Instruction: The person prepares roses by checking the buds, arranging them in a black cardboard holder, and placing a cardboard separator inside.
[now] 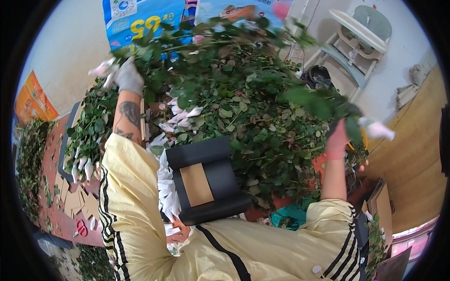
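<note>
My left hand, in a pale glove, is shut on rose stems just below white-netted pink rose buds at the upper left. Leafy stems run rightward from it, blurred, over the large heap of roses. At the right, my right hand, in a pink and dark glove, grips a leafy rose whose netted bud points right; its fingers are partly hidden by leaves. Between my arms, close to my body, lies a black curved sheet with a brown cardboard piece on it. White net sleeves are bunched at its left side.
On the red table at left lie cardboard pieces, red-handled scissors and more netted roses. A green plastic bag sits near my right arm. A high chair stands at the upper right, by a wooden panel.
</note>
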`<state>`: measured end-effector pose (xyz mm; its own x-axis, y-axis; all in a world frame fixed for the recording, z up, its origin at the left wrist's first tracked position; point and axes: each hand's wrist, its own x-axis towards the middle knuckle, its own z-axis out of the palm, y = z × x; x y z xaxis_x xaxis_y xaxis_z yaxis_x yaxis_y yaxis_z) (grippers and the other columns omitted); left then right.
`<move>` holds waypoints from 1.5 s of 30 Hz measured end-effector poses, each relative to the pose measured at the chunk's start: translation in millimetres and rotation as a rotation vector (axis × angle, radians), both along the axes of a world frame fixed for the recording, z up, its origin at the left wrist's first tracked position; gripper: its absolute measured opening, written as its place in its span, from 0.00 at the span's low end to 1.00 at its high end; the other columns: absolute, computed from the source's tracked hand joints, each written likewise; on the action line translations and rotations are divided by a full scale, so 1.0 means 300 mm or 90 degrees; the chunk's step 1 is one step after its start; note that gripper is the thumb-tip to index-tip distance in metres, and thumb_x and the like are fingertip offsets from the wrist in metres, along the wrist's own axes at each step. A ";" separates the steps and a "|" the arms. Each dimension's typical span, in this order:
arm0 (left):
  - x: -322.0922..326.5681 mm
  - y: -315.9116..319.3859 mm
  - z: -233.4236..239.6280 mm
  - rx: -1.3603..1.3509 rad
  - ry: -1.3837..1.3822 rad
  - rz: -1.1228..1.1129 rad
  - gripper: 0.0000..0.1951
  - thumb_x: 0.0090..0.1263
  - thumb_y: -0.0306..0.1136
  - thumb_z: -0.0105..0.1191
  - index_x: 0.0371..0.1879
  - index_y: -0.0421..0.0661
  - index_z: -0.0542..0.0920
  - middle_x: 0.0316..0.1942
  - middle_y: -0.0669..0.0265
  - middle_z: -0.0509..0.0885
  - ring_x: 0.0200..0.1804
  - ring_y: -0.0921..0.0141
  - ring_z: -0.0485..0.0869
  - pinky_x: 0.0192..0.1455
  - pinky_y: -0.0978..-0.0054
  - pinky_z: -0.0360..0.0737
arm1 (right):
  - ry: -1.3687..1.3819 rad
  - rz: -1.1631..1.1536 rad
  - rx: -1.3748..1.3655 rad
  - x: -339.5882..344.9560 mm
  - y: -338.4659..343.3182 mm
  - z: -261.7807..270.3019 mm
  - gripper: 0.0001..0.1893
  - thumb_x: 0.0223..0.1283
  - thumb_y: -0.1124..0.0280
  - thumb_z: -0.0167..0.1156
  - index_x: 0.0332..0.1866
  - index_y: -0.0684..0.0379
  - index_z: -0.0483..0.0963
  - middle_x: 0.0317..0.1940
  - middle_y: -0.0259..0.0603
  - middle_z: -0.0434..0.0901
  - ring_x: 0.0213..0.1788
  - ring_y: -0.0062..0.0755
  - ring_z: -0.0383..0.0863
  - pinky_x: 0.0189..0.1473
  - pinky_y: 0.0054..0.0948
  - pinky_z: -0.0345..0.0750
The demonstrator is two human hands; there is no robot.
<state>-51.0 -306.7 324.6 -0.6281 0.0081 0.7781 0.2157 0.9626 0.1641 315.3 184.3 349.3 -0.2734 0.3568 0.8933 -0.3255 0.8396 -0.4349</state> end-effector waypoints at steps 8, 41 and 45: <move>0.108 0.123 -0.101 1.084 -0.082 -0.513 0.16 0.68 0.30 0.50 0.54 0.42 0.76 0.46 0.61 0.82 0.46 0.67 0.81 0.51 0.71 0.78 | 0.302 -0.078 0.017 0.298 0.347 0.349 0.12 0.65 0.67 0.51 0.46 0.63 0.73 0.42 0.44 0.77 0.38 0.34 0.75 0.41 0.34 0.74; 0.649 0.312 -0.019 0.673 -0.120 -0.743 0.29 0.75 0.37 0.46 0.71 0.40 0.56 0.68 0.59 0.64 0.66 0.69 0.65 0.66 0.73 0.63 | -0.368 0.381 0.477 -0.508 -0.646 0.311 0.45 0.49 0.55 0.63 0.69 0.66 0.53 0.66 0.61 0.59 0.69 0.51 0.61 0.68 0.41 0.63; 0.658 0.324 0.013 0.488 -0.134 -0.719 0.34 0.71 0.42 0.51 0.71 0.39 0.56 0.64 0.53 0.68 0.65 0.62 0.67 0.66 0.67 0.64 | -0.468 0.233 0.499 -0.541 -0.812 0.059 0.52 0.47 0.44 0.61 0.69 0.73 0.49 0.69 0.64 0.52 0.71 0.62 0.51 0.73 0.47 0.49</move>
<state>146.5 -209.3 328.3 -0.6727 0.2040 0.7112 0.7163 -0.0611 0.6951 153.0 -59.2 367.2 -0.7963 -0.4399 0.4153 -0.4906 0.8712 -0.0179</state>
